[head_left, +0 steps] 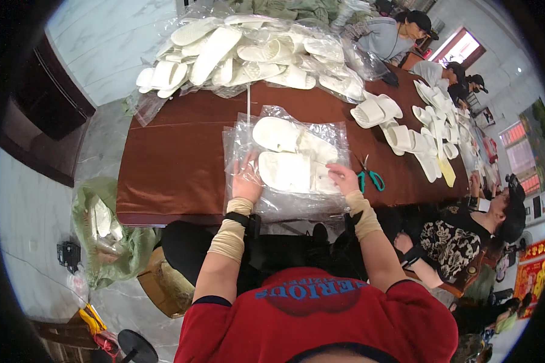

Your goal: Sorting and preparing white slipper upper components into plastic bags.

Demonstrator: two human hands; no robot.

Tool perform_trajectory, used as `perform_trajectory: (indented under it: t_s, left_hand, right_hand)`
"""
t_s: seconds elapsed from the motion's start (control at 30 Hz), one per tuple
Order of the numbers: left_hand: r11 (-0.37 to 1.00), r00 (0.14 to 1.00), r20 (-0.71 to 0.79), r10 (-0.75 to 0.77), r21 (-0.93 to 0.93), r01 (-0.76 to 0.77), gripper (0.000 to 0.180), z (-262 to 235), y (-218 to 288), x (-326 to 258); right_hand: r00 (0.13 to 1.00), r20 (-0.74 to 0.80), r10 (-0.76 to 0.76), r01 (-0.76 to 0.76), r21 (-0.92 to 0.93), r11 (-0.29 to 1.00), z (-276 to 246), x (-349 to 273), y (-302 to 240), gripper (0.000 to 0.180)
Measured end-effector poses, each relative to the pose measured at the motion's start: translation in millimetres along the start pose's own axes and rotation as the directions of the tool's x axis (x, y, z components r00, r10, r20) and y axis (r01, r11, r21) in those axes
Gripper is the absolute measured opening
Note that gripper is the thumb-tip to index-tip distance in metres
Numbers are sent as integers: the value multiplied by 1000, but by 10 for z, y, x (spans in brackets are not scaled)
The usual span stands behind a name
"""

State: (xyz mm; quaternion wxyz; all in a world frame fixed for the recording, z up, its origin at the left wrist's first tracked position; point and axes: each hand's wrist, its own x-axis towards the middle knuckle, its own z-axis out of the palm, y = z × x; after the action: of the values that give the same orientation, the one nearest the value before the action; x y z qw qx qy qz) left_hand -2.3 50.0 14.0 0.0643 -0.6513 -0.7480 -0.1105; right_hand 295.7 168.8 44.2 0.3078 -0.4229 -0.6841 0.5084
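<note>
Head view: white slippers [283, 172] lie in a clear bag [284, 207] on the brown surface [169, 163] near its close edge, person's left hand [246, 183] open, fingers spread at the bag's left side, right hand [344, 178] half-curled at the slippers' right end, can't tell if pinching, scissors [366, 171] just beside it.
</note>
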Motion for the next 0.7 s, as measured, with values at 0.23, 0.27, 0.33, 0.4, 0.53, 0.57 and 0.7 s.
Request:
perform_trajectory:
  t_s: [0.23, 0.27, 0.33, 0.4, 0.53, 0.57, 0.7]
  left_hand:
    - [1000, 1000, 12, -16, -18, 16, 51, -60, -59, -80]
    - [1000, 1000, 24, -12, -7, 12, 52, -74, -57, -84]
    - [1000, 999, 35, -13, 14, 12, 52, -94, -44, -105]
    - [999, 998, 60, 6, 40, -8, 54, -87, 25, -34]
    - [997, 1000, -8, -18, 80, 18, 49, 7, -22, -68]
    - [999, 1000, -11, 6, 41, -6, 51, -5, 24, -28]
    - [999, 998, 29, -48, 11, 48, 52, -21, -93, -159]
  right_hand:
    - [894, 267, -360, 448, -519, 727, 498, 374, -118, 56]
    - [911, 256, -323, 412, -556, 722, 587, 440, -111, 59]
    - [924, 247, -292, 382, -584, 716, 721, 588, -47, 62]
    - [899, 192, -393, 431, -549, 716, 742, 805, 53, 67]
    - [877, 249, -411, 479, -514, 712, 924, 983, 69, 65]
    - [988, 9, -155, 155, -20, 988, 933, 1038, 118, 55]
    - [878, 393, 273, -469, 601, 647, 884, 839, -254, 32]
